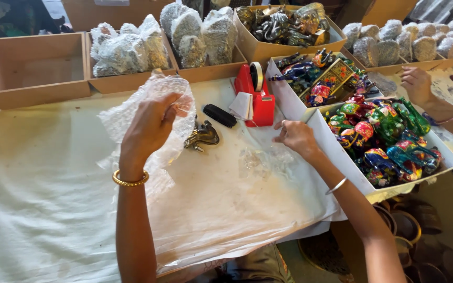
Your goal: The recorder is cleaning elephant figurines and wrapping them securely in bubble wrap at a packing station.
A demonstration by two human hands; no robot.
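Soft, even daylight fills the table (38, 199), bright without harsh shadows; the white cloth nearly washes out at lower left. Faint glare glints off the bubble wrap (132, 110). Corners bend slightly, and the far boxes look a touch soft

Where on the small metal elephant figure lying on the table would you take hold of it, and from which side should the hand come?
Probably the thick rounded body of the metal elephant figure, pinched across its flanks from above. Its thin curled trunk and legs point toward the near edge and offer a poorer hold. The left hand, holding bubble wrap, crowds its left, and the black brush lies behind it, so come from above right.
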